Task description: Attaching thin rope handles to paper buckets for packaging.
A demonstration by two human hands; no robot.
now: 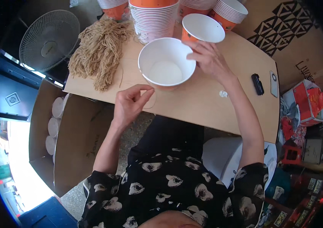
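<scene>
A white-lined paper bucket [166, 73] with an orange outside stands in front of me, its open top toward me. My left hand [129, 104] is closed in a pinch just beside the bucket's near left rim. A thin tan string [154, 102] loops down from its fingertips. My right hand [210, 60] is at the bucket's right rim, thumb and fingers bent over the edge; their exact hold is partly hidden. Right behind that hand stands a second orange and white bucket [203, 28]. A thick bundle of tan strings [98, 53] lies to the left on the table.
Tall stacks of orange and white buckets [154, 21] line the table's [207, 110] far side. A black clip-like object [257, 84] and a flat grey piece [273, 84] lie at the right. At the left are a fan [49, 41] and an open cardboard box [76, 140] holding more buckets.
</scene>
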